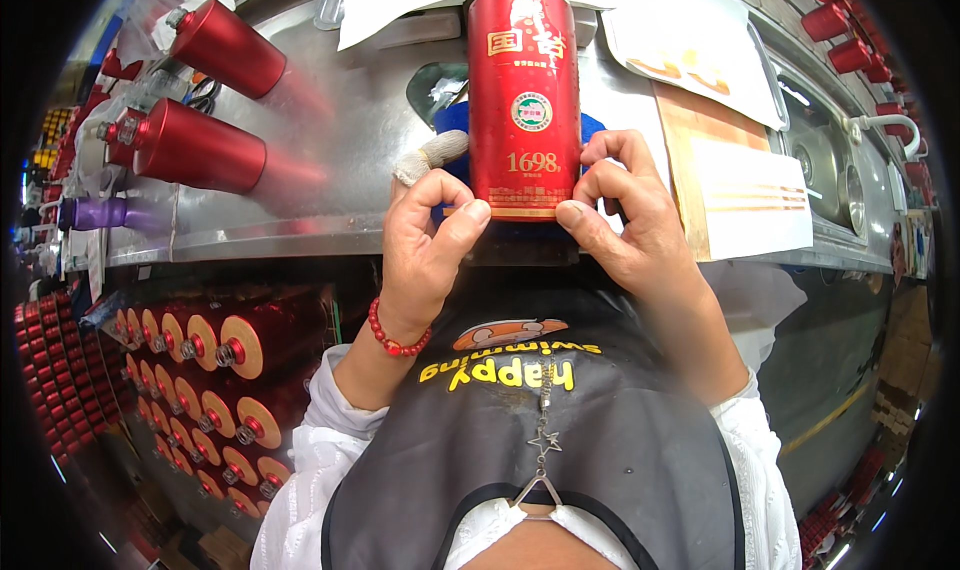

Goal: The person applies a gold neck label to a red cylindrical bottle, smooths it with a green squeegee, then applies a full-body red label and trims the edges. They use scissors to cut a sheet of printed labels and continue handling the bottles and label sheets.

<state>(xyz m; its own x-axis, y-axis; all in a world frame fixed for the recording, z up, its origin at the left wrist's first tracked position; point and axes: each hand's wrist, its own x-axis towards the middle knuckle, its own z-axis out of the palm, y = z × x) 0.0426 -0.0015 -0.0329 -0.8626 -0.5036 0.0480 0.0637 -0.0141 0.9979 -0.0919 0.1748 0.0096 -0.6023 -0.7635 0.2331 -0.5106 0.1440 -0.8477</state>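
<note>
A tall red bottle (524,100) with a label on its front stands on the steel worktop (340,160), on a blue pad (448,130). My left hand (430,245) and my right hand (620,210) both press thumbs and fingertips against the lower edge of the bottle's label. A cloth-wrapped fingertip shows on my left hand. A red bead bracelet (395,338) circles my left wrist.
Two red bottles (200,95) and a purple one (105,213) stand at the left of the worktop. A crate of many red bottles (210,390) sits below left. White sheets (700,40) and a wooden board (690,150) lie at right, beside a steel sink (830,160).
</note>
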